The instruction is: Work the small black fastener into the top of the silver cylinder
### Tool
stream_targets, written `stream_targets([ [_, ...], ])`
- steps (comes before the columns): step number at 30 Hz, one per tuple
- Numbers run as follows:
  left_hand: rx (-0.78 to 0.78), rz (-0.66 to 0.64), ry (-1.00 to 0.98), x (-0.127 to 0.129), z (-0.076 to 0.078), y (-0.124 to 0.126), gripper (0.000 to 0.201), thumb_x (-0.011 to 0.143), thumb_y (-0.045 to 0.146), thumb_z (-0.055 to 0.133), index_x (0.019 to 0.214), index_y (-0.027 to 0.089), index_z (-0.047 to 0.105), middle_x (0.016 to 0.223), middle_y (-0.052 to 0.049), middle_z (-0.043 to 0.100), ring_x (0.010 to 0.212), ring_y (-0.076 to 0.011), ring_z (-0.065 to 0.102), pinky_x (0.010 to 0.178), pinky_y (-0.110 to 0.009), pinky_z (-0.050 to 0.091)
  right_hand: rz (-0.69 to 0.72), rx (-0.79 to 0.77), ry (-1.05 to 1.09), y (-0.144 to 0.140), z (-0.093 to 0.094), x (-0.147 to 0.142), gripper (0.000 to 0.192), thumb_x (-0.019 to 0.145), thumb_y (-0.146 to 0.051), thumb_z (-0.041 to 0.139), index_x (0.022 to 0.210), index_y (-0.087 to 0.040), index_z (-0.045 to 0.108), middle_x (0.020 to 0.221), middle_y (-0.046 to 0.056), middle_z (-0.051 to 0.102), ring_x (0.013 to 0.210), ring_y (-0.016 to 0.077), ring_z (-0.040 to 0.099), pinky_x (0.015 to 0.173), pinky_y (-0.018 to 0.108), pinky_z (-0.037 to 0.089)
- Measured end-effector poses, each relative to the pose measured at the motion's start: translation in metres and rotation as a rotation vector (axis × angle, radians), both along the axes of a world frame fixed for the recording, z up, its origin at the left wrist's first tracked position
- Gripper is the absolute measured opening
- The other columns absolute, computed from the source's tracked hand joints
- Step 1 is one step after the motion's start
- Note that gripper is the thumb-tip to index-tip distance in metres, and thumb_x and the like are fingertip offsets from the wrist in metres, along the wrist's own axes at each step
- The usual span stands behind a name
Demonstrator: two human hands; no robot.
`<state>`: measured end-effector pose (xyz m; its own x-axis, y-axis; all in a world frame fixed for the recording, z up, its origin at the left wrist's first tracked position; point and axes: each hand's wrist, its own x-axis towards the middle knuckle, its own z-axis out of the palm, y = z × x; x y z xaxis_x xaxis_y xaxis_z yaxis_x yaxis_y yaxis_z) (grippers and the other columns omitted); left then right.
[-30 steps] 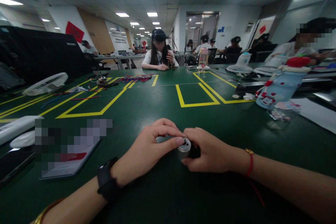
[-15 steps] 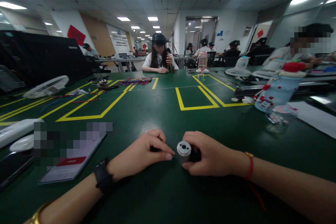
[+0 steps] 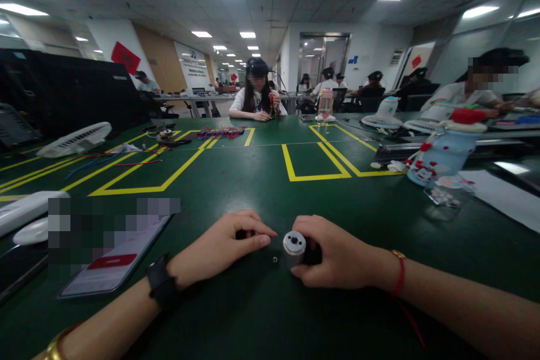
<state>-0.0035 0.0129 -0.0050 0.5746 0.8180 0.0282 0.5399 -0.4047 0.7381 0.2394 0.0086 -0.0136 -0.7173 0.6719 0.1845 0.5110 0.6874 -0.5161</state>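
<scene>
Your left hand has come off the small metal cylinder: a second ago its thumb and forefinger were pinched on the top face, half a second ago they were just clear of it, and now there's a visible gap of green table between fingertips and part. A tiny washer-like piece now lies on the mat in that gap, just left of the cylinder's base and below your left fingertips; it wasn't visible earlier, so my read is that it came off the top or dropped from your fingers, can't tell which. Left hand is curled loosely, thumb against forefinger; something dark shows between the fingers, but too small to tell whether you're holding anything. Right hand hasn't shifted: fingers wrapped round the right side of the cylinder, gripping it, holding it with its holed end face tilted toward you and to the left. Cylinder sits low on the mat, touching or nearly so, dead centre in front of you, between both hands. So the part is secured on the right only, the top face is exposed, and the loose piece is nearer your left hand than your right. Phone lies well left by your left wrist, away from all this.
</scene>
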Motion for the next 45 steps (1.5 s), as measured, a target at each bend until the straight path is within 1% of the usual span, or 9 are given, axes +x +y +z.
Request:
stream_targets([
  [3,-0.003,0.042,-0.017,0.0,0.002,-0.001,0.023,0.091,0.032,0.054,0.1,0.024,0.073,0.096,-0.003,0.065,0.088,-0.0183,0.058,0.078,-0.03,0.043,-0.003,-0.009,0.001,0.0,0.001,0.0,0.023,0.068,-0.026,0.069,0.082,-0.018,0.052,0.08,-0.001,0.053,0.069,0.0134,0.044,0.063,0.027,0.033],
  [6,-0.006,0.025,-0.004,0.001,0.002,-0.003,0.018,0.087,0.025,0.056,0.096,0.022,0.072,0.093,-0.002,0.064,0.083,-0.0173,0.058,0.073,-0.028,0.043,-0.014,-0.011,-0.007,0.0,0.001,0.0,0.024,0.067,-0.026,0.069,0.082,-0.018,0.052,0.08,-0.001,0.053,0.068,0.0132,0.044,0.063,0.027,0.032],
  [12,0.022,-0.002,0.03,0.003,0.002,-0.007,0.018,0.081,0.015,0.056,0.09,0.022,0.07,0.093,-0.001,0.062,0.083,-0.017,0.057,0.075,-0.029,0.044,-0.025,-0.02,-0.017,-0.001,0.001,-0.001,0.025,0.067,-0.026,0.07,0.082,-0.018,0.052,0.081,-0.001,0.053,0.068,0.0134,0.043,0.063,0.028,0.031],
  [21,0.082,-0.025,0.064,0.004,-0.002,-0.01,0.021,0.073,0.03,0.075,0.093,0.027,0.07,0.099,0.0,0.062,0.099,-0.0223,0.054,0.09,-0.037,0.039,-0.035,-0.018,-0.006,0.0,-0.002,-0.002,0.027,0.065,-0.025,0.07,0.084,-0.019,0.052,0.082,-0.001,0.055,0.071,0.0143,0.044,0.064,0.028,0.032],
  [26,0.068,-0.049,0.073,0.003,-0.002,-0.008,0.026,0.071,0.032,0.077,0.095,0.027,0.069,0.101,0.0,0.061,0.099,-0.0222,0.054,0.089,-0.036,0.039,-0.034,-0.022,-0.001,-0.001,-0.002,-0.002,0.026,0.065,-0.025,0.069,0.085,-0.019,0.052,0.082,-0.001,0.055,0.071,0.0141,0.045,0.065,0.028,0.033],
  [32,-0.032,-0.103,0.069,-0.011,0.006,-0.004,0.032,0.069,0.029,0.08,0.096,0.024,0.064,0.106,0.0,0.057,0.097,-0.0207,0.055,0.083,-0.032,0.043,-0.033,-0.047,-0.005,-0.001,0.0,-0.003,0.024,0.066,-0.023,0.069,0.083,-0.019,0.053,0.082,-0.001,0.054,0.07,0.0143,0.045,0.064,0.028,0.033],
  [36,-0.02,-0.11,0.072,-0.014,0.006,-0.003,0.038,0.066,0.027,0.082,0.096,0.023,0.059,0.109,0.0,0.055,0.099,-0.0211,0.053,0.085,-0.033,0.043,-0.035,-0.045,-0.001,-0.001,0.0,-0.002,0.024,0.066,-0.024,0.068,0.083,-0.019,0.052,0.082,-0.002,0.054,0.07,0.0142,0.045,0.064,0.028,0.033],
  [40,0.05,-0.051,0.079,-0.004,0.001,-0.007,0.032,0.069,0.03,0.08,0.097,0.024,0.063,0.108,-0.001,0.056,0.102,-0.0222,0.052,0.09,-0.035,0.041,-0.038,-0.044,-0.004,-0.001,-0.002,-0.001,0.025,0.066,-0.025,0.069,0.084,-0.019,0.053,0.083,-0.002,0.054,0.071,0.0145,0.045,0.065,0.029,0.033],
  [45,0.1,-0.028,0.057,0.005,-0.004,-0.009,0.01,0.078,0.032,0.073,0.085,0.026,0.071,0.102,0.0,0.059,0.1,-0.021,0.054,0.09,-0.035,0.04,-0.042,-0.05,0.007,-0.001,-0.003,-0.001,0.026,0.066,-0.025,0.069,0.086,-0.019,0.053,0.084,-0.002,0.054,0.072,0.0144,0.045,0.065,0.029,0.033],
])
